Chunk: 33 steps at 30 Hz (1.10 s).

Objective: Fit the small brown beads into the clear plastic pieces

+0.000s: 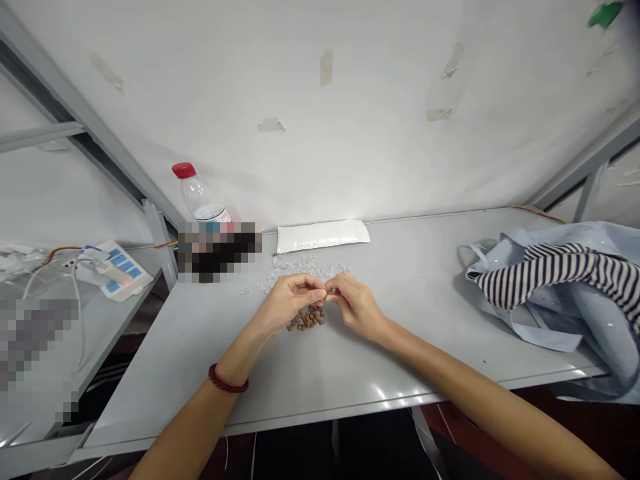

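Note:
My left hand (295, 298) and my right hand (355, 301) meet over the middle of the table. Both are closed in a pinch, fingertips together, on something too small and covered to make out. Just below them lies a small heap of brown pieces (310, 319), partly hidden by my left hand. Behind my fingers, small transparent bits (287, 265) are scattered across the grey tabletop (400, 280).
A white padded packet (323, 235) lies along the wall. At the back left stands a red-capped bottle (195, 193), partly behind a blurred patch. Light blue cloth with a striped strap (550, 273) fills the right end. A power strip (120, 270) sits on the left table.

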Each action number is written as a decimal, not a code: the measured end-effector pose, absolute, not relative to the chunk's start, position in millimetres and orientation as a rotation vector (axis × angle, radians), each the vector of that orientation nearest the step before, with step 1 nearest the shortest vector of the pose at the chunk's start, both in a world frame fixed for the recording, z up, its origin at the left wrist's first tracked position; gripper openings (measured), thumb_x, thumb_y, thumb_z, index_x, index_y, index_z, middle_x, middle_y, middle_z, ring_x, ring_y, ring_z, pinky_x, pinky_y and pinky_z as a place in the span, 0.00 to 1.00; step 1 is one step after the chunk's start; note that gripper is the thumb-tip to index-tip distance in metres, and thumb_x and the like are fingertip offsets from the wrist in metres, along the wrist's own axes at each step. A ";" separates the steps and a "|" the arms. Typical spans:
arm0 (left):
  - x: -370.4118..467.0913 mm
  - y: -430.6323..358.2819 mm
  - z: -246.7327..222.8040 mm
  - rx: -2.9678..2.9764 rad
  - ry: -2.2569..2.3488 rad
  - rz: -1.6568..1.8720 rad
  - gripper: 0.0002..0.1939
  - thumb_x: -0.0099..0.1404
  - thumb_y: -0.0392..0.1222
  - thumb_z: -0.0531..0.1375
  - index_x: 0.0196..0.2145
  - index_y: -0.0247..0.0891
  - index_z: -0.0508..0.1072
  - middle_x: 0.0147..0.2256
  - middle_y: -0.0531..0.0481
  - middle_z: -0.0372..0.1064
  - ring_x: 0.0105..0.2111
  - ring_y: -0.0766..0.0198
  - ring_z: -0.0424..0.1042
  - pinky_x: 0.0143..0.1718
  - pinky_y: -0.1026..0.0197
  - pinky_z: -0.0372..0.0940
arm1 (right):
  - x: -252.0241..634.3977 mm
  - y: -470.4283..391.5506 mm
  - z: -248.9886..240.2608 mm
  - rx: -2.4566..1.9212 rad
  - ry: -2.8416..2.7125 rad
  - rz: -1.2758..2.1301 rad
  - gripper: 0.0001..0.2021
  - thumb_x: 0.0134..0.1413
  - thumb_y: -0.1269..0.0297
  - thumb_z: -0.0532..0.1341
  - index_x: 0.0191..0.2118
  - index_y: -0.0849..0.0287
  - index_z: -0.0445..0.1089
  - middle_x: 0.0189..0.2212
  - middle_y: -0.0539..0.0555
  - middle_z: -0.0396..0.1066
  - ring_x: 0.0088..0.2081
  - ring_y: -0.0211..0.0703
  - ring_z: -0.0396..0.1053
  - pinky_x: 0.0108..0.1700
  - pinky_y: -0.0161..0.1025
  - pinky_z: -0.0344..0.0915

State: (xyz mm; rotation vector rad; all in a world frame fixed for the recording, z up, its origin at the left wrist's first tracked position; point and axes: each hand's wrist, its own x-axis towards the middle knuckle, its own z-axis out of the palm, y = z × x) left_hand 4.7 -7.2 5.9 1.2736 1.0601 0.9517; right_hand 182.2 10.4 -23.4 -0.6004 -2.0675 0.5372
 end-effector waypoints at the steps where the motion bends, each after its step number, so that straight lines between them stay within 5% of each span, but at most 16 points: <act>1: 1.1 -5.4 8.1 1.287 1.107 0.954 0.09 0.54 0.44 0.66 0.30 0.37 0.75 0.27 0.51 0.72 0.29 0.66 0.70 0.37 0.60 0.65 | 182.0 12.5 -23.3 -0.607 -2.088 0.519 0.06 0.61 0.73 0.52 0.35 0.57 0.63 0.29 0.53 0.69 0.34 0.43 0.63 0.37 0.41 0.62; 10: -38.0 2.6 10.5 1.627 1.504 0.655 0.07 0.50 0.42 0.64 0.27 0.38 0.77 0.25 0.50 0.73 0.28 0.59 0.72 0.32 0.60 0.65 | 192.4 32.1 -29.8 -0.971 -2.346 0.175 0.11 0.62 0.71 0.50 0.46 0.64 0.65 0.34 0.61 0.70 0.38 0.51 0.60 0.40 0.47 0.60; 16: -27.0 -2.4 7.4 1.768 1.450 0.392 0.09 0.55 0.44 0.59 0.28 0.37 0.77 0.26 0.50 0.75 0.28 0.61 0.72 0.31 0.62 0.63 | 193.5 32.7 -29.2 -1.135 -2.502 0.121 0.10 0.61 0.72 0.51 0.41 0.64 0.70 0.35 0.62 0.69 0.39 0.51 0.60 0.41 0.45 0.58; 24: -26.1 -2.0 9.6 1.858 1.441 0.326 0.11 0.58 0.43 0.56 0.30 0.37 0.77 0.29 0.49 0.76 0.30 0.60 0.72 0.32 0.61 0.62 | 183.4 30.3 -33.3 -1.065 -2.478 0.153 0.13 0.60 0.73 0.51 0.47 0.64 0.69 0.42 0.63 0.68 0.43 0.51 0.59 0.43 0.45 0.59; 33: -28.3 -1.7 5.6 1.789 1.457 0.317 0.10 0.53 0.40 0.58 0.32 0.36 0.77 0.29 0.48 0.76 0.29 0.59 0.73 0.32 0.61 0.64 | 180.1 31.1 -41.1 -1.037 -2.545 0.094 0.13 0.61 0.75 0.51 0.44 0.62 0.71 0.44 0.62 0.67 0.45 0.51 0.56 0.44 0.45 0.57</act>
